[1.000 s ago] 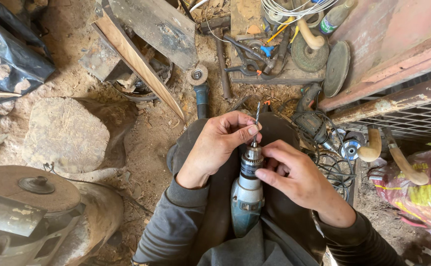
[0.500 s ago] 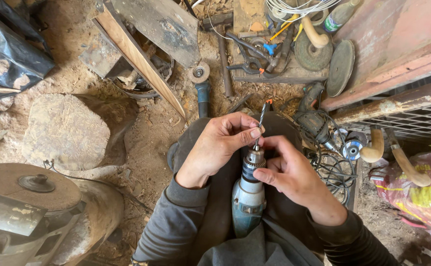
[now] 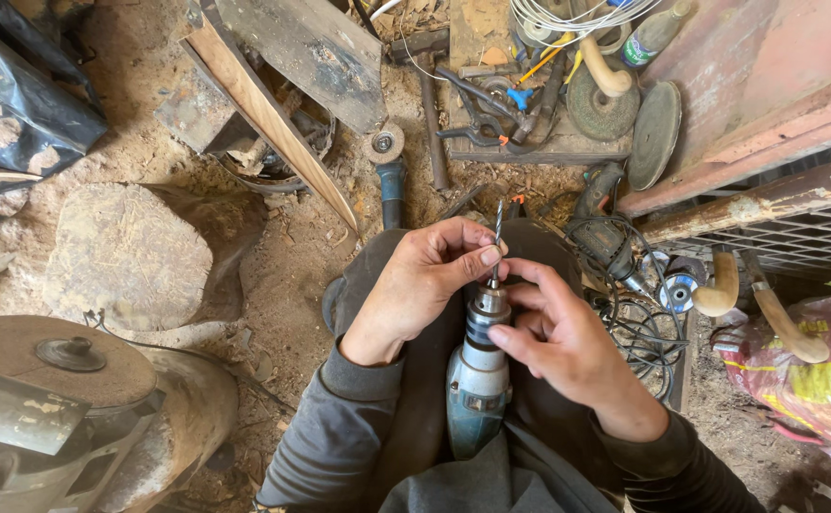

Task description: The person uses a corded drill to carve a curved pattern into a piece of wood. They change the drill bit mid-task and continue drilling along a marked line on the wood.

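A teal and grey electric drill [image 3: 478, 380] rests on my lap with its nose pointing away from me. A thin drill bit [image 3: 497, 236] stands in its chuck [image 3: 487, 318]. My left hand [image 3: 415, 285] pinches the bit just above the chuck with thumb and fingertips. My right hand [image 3: 553, 332] wraps its fingers around the chuck from the right side. Both arms wear dark grey sleeves.
Dirt floor. A flat stone [image 3: 126, 252] lies left, a rusty round machine [image 3: 55, 399] at bottom left. A wooden plank [image 3: 264, 114], an angle grinder [image 3: 387, 166], grinding discs [image 3: 653, 133], pliers and cables lie ahead. Rusty metal beams [image 3: 757, 123] and mesh stand right, a coloured bag [image 3: 814, 380] beside them.
My left hand's fingers have slid down the bit toward the chuck. My right hand has shifted its fingers on the chuck. The drill stays on my lap.
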Demonstrator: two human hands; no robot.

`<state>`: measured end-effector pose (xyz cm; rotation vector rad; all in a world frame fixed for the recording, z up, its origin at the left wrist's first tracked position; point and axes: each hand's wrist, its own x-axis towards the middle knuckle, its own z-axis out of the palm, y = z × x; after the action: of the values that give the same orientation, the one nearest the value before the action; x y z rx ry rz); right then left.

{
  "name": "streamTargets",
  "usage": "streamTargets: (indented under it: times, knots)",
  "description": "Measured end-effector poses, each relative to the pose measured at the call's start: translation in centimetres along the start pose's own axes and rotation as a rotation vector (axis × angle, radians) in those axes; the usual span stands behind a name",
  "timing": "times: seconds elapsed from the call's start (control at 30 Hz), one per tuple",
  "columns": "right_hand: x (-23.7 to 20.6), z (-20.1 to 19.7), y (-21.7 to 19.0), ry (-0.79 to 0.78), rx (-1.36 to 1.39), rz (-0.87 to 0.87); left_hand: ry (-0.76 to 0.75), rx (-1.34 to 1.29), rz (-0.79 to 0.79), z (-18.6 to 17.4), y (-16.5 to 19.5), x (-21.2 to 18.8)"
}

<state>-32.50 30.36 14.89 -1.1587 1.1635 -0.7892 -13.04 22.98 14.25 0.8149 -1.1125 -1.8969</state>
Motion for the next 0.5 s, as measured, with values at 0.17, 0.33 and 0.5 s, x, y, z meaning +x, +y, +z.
streamTargets:
  times: [0.17,0.33,0.5]
  knots:
    - [0.12,-0.34,0.04,-0.078,0.062,-0.115,0.001,0.085,-0.003,-0.22,0.22,-0.20]
    - [0.40,-0.10,0.24,-0.041,0.065,0.041,-0.011,0.148,0.011,-0.20,0.54,-0.20]
    - [0.47,-0.42,0.51,-0.084,0.150,-0.007,-0.038,0.226,-0.057,-0.19,0.83,-0.50]
